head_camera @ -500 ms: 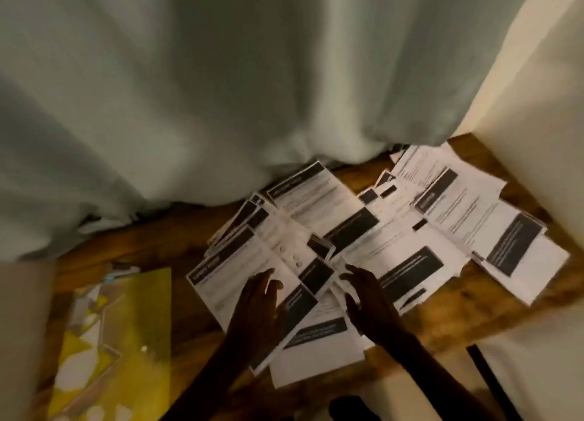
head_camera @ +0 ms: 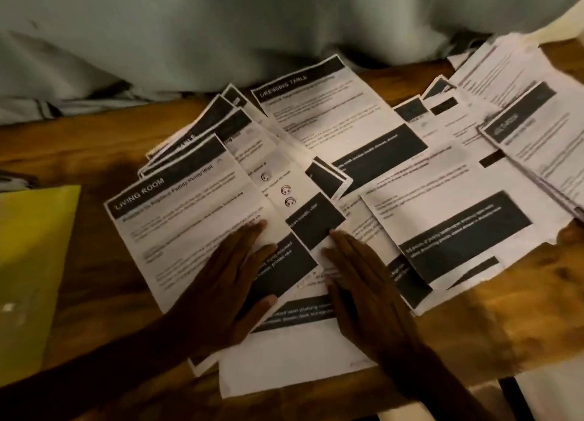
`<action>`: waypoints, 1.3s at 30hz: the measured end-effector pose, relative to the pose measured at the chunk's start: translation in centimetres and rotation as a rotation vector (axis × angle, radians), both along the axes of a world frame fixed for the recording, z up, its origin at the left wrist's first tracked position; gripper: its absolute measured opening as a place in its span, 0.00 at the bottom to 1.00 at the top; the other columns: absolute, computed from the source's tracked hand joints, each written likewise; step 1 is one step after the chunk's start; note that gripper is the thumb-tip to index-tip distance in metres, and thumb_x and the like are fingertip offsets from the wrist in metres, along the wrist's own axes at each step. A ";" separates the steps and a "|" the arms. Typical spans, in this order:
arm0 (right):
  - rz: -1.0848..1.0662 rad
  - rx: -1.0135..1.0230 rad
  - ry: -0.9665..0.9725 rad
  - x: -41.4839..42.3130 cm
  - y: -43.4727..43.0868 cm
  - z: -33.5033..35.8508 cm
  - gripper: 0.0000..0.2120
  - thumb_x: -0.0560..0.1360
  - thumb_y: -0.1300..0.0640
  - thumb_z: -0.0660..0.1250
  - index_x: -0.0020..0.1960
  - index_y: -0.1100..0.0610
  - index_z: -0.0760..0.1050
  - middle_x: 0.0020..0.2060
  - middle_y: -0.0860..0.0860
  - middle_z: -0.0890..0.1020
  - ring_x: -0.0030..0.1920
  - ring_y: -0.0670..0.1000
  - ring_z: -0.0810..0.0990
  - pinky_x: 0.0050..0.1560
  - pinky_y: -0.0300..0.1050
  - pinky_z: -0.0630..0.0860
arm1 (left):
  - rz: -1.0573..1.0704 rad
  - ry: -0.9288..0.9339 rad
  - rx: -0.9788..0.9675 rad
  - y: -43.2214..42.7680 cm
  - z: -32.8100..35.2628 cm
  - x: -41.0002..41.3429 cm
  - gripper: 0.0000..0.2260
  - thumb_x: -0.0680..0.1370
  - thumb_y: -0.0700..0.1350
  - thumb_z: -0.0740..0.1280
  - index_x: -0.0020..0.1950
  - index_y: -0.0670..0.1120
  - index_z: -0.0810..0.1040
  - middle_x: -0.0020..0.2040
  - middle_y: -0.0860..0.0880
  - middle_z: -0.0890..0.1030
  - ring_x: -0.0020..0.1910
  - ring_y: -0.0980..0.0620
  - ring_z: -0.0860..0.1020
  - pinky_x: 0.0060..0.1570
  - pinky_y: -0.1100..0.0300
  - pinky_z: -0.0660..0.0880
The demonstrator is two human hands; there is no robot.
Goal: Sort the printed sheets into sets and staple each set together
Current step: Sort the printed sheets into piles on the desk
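Several printed sheets with black header bars lie fanned and overlapping across a wooden table (head_camera: pixel 94 262). The nearest left one is headed "LIVING ROOM" (head_camera: pixel 177 218); another behind it reads "DRESSING TABLE" (head_camera: pixel 328 104). More sheets (head_camera: pixel 458 218) spread to the right, up to the table's right edge. My left hand (head_camera: pixel 227 287) lies flat, fingers straight, on the lower part of the "LIVING ROOM" sheet. My right hand (head_camera: pixel 363 284) lies flat beside it on the sheets in the middle of the pile. No stapler is in view.
A yellow-green folder (head_camera: pixel 28 262) lies at the left of the table. A pale grey-green curtain (head_camera: pixel 221 25) hangs along the table's far edge. The table's front edge runs just below my wrists.
The view has come closer and lower over the sheets. Both hands have flattened and spread on the pile, fingers now straight rather than loosely bent.
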State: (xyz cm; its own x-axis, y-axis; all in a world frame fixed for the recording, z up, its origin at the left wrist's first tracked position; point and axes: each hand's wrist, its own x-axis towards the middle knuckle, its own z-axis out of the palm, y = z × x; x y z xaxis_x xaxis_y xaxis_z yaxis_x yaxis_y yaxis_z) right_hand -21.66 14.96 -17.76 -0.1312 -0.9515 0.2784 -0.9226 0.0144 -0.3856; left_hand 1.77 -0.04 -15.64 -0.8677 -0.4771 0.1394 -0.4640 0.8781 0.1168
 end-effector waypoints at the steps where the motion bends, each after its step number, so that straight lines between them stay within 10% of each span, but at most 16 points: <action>1: -0.009 -0.007 -0.003 0.1 0.0 -0.3 0.26 0.82 0.48 0.60 0.76 0.59 0.66 0.78 0.58 0.65 0.79 0.57 0.62 0.74 0.60 0.66 | 0.008 0.023 0.006 0.1 -0.2 0.0 0.34 0.81 0.67 0.59 0.79 0.45 0.66 0.82 0.43 0.60 0.81 0.42 0.59 0.78 0.43 0.61; 11: 0.000 -0.063 0.060 0.5 0.4 0.3 0.23 0.85 0.47 0.54 0.76 0.56 0.69 0.77 0.54 0.68 0.77 0.52 0.66 0.75 0.44 0.57 | 0.005 0.074 -0.022 -0.4 -1.9 0.1 0.32 0.82 0.69 0.51 0.81 0.54 0.58 0.83 0.52 0.56 0.79 0.57 0.54 0.72 0.54 0.62; 23: 0.016 -0.008 0.010 1.0 1.6 0.8 0.23 0.83 0.48 0.60 0.71 0.62 0.74 0.70 0.61 0.77 0.71 0.60 0.74 0.73 0.51 0.68 | 0.031 0.013 -0.214 3.6 1.0 1.9 0.38 0.80 0.72 0.41 0.73 0.47 0.71 0.79 0.40 0.65 0.77 0.41 0.63 0.74 0.46 0.65; 39: -0.031 -0.100 0.016 3.1 2.1 3.4 0.13 0.78 0.61 0.67 0.62 0.57 0.81 0.59 0.56 0.84 0.59 0.55 0.80 0.61 0.51 0.77 | 0.038 0.081 -0.007 4.8 0.6 2.9 0.21 0.85 0.58 0.58 0.75 0.49 0.70 0.72 0.50 0.74 0.71 0.51 0.68 0.69 0.51 0.68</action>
